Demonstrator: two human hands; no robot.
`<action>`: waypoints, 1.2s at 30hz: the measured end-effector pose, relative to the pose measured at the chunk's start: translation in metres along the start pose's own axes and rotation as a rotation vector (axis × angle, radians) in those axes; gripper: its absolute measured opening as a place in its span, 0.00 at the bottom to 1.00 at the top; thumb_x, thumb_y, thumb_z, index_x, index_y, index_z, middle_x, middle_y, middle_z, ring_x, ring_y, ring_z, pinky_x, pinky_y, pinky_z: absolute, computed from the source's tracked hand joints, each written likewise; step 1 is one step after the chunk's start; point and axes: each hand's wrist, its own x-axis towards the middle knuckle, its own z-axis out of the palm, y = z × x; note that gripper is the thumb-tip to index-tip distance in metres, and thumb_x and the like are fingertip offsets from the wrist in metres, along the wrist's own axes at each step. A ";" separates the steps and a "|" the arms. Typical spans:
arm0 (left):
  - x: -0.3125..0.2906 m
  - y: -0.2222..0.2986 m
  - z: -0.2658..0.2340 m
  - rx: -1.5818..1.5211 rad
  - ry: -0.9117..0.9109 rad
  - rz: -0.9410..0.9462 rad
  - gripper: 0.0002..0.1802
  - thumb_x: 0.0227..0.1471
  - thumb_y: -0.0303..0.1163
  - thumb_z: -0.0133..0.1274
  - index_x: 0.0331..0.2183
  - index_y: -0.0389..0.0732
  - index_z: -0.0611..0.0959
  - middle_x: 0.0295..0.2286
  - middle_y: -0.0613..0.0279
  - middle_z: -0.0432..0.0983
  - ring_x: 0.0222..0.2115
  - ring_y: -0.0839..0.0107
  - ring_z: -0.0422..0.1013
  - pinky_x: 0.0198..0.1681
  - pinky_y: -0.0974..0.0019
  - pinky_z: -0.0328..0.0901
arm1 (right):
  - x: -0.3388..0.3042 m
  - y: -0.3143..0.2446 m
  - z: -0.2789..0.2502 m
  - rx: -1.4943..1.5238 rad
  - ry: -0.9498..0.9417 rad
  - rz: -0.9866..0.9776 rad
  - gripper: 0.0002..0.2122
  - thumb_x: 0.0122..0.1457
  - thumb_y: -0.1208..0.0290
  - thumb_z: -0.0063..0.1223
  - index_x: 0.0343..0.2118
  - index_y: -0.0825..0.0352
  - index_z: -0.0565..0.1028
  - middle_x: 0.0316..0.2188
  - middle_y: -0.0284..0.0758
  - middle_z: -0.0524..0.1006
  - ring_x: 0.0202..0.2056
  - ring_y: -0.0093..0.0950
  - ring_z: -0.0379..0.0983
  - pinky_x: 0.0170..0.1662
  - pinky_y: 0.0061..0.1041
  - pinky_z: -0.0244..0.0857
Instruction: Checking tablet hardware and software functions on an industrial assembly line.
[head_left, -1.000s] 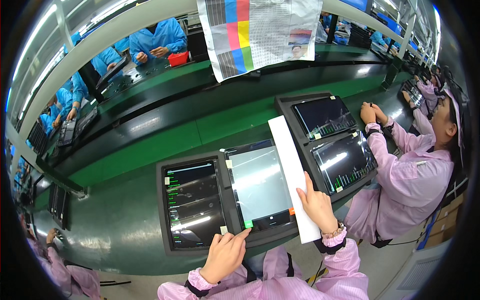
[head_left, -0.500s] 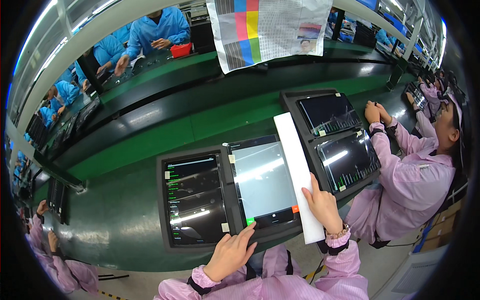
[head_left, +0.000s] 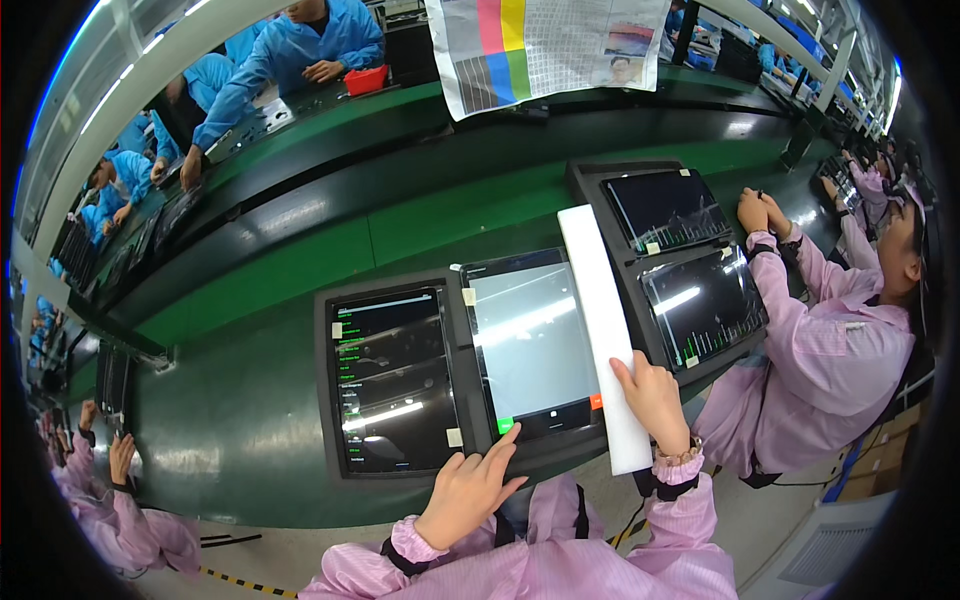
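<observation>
A tablet (head_left: 535, 345) with a lit pale grey screen lies in a dark foam tray in front of me. My left hand (head_left: 468, 495) has its fingers apart, the index fingertip at the green button on the screen's lower left corner. Along the tablet's right edge stands a long white foam strip (head_left: 603, 330). My right hand (head_left: 655, 400) grips its near part, thumb over the strip; some fingers are hidden. To the left, a second tablet (head_left: 390, 375) shows a dark screen with a list of green lines.
Two dark-screened tablets (head_left: 705, 300) sit in another foam tray (head_left: 590, 180) to the right, near a co-worker in pink (head_left: 840, 340). Hanging above the bench is a printed colour chart (head_left: 545, 55). A green raised ledge (head_left: 300, 280) runs behind the green bench (head_left: 220, 430).
The view has shifted slightly. My left index finger stays by the green button and my right hand stays on the foam strip. Across the bench, a person in blue has reached leftward.
</observation>
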 end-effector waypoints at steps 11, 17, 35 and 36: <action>-0.004 -0.001 0.007 -0.099 0.164 -0.049 0.30 0.41 0.36 0.64 0.38 0.33 0.64 0.51 0.48 0.66 0.20 0.64 0.67 0.26 0.69 0.61 | 0.002 0.002 0.009 0.113 0.082 0.015 0.21 0.60 0.56 0.46 0.22 0.73 0.69 0.16 0.53 0.72 0.22 0.52 0.71 0.25 0.44 0.64; -0.002 -0.002 0.004 -0.086 0.165 -0.100 0.33 0.38 0.39 0.66 0.37 0.33 0.63 0.53 0.45 0.64 0.17 0.65 0.66 0.23 0.70 0.62 | 0.004 0.001 0.011 0.160 0.084 0.047 0.20 0.60 0.58 0.47 0.23 0.75 0.70 0.17 0.54 0.71 0.24 0.52 0.71 0.25 0.41 0.63; -0.015 -0.026 -0.006 -0.002 0.202 -0.245 0.35 0.34 0.46 0.67 0.34 0.34 0.65 0.53 0.47 0.64 0.18 0.66 0.71 0.22 0.71 0.65 | 0.012 -0.032 0.019 0.379 0.039 -0.030 0.22 0.59 0.56 0.48 0.21 0.75 0.71 0.15 0.52 0.71 0.22 0.50 0.72 0.24 0.39 0.64; -0.018 -0.029 -0.008 0.020 0.208 -0.274 0.36 0.33 0.46 0.67 0.35 0.34 0.66 0.53 0.47 0.64 0.20 0.64 0.72 0.25 0.68 0.66 | 0.016 -0.034 0.022 0.360 0.005 -0.050 0.22 0.59 0.56 0.48 0.22 0.75 0.72 0.16 0.52 0.72 0.22 0.50 0.72 0.25 0.39 0.64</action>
